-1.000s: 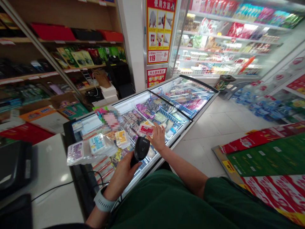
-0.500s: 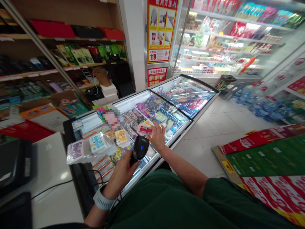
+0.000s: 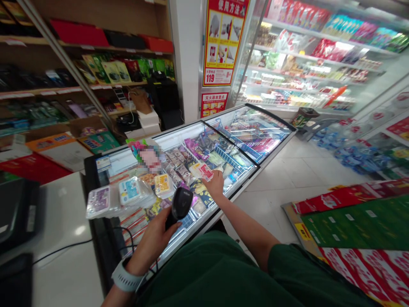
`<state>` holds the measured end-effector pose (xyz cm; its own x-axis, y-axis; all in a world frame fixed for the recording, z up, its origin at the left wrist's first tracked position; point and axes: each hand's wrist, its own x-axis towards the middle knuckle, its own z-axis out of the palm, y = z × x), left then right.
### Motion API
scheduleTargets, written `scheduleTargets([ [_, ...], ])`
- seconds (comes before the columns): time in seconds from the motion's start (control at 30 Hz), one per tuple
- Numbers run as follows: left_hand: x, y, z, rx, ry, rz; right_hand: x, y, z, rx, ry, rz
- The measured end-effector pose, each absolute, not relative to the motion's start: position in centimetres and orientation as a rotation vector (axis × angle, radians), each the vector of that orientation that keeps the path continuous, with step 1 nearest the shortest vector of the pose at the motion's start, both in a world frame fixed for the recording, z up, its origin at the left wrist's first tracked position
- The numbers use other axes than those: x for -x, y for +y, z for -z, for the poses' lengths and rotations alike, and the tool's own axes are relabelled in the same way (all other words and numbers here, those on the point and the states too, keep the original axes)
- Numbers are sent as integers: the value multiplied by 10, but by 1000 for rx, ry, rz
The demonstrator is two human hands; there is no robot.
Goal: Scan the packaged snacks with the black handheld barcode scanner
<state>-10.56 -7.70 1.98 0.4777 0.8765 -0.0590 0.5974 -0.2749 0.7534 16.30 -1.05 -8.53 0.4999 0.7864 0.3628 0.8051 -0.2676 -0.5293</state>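
Observation:
My left hand (image 3: 156, 234), with a pale watch band on its wrist, is wrapped around the handle of a black barcode scanner (image 3: 182, 202). Its head points up over the freezer glass. My right hand (image 3: 215, 185) grips the near edge of a small plastic food pack with a red label (image 3: 205, 171). A yellow label (image 3: 196, 166) shows right beside the red one; I cannot tell whether it belongs to a second pack. To the left on the glass lie clear packs with a yellow label (image 3: 163, 185), a blue label (image 3: 129, 190) and a purple label (image 3: 99, 201).
A chest freezer (image 3: 262, 164) with a sliding glass top stretches ahead, frozen goods inside. The scanner's cable (image 3: 64, 247) runs across a white counter (image 3: 72, 213) at left. A colourful, partly blurred-out package (image 3: 136, 149) sits on the glass. Stacked red and green boxes (image 3: 348, 221) stand at right.
The scanner has shifted left, and its blue light no longer shows. The red-labelled pack has turned and moved slightly right with my right hand. The view has shifted a little.

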Motion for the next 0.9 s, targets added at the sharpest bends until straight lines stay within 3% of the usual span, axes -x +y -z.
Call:
scheduleTargets([
  [0.6, 148, -87, -6, -1853, 1406, -538, -148, 67, 102, 2372, -1323, -249],
  [0.77, 153, -94, 6, -1808, 1443, -567, -131, 59, 80, 2228, -1443, -226],
  [0.9, 156, -99, 9, -1808, 1452, -584, -88, 44, 74, 2055, -1537, -480],
])
